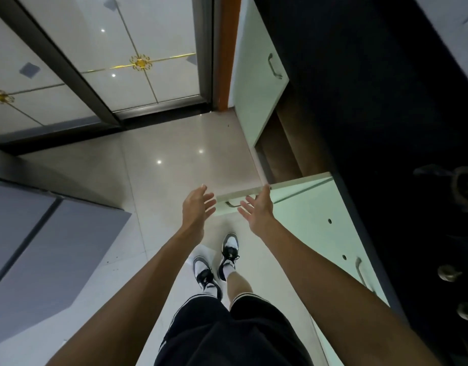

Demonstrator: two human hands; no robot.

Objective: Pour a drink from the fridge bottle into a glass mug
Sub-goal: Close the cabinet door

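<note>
Well, on my far left stands a grey unit (42, 247) with two flat fronts, probably the fridge. Its near corner juts out over the pale floor (174, 159). Beyond it a dark-framed sliding door (69, 75) runs across the top left.

The floor is an open lane between the grey unit and the cabinets on the right. I stand in the middle of that lane, and my shoes (209, 273) point ahead along it.

My left hand (197, 207) is stretched out in front of me over the floor. Its palm is turned inward, its fingers are straight and spread, and it holds nothing. It is just beside the free end of an open cabinet door (306, 207) and is not touching it.

My right hand (259, 211) faces the left one, palm inward, with its fingers loose and apart. It grips nothing either. Its thumb lies up at the door's top edge, and its fingers hang in front of the door's metal handle (232, 204).

The pale green door swings out into the lane and narrows it on my right. Behind the door, the cabinet opening (288, 143) shows brown inner walls. A dark counter (359, 101) with round knobs (446, 273) runs along the far right.

The bottle and the mug are outside this view.
</note>
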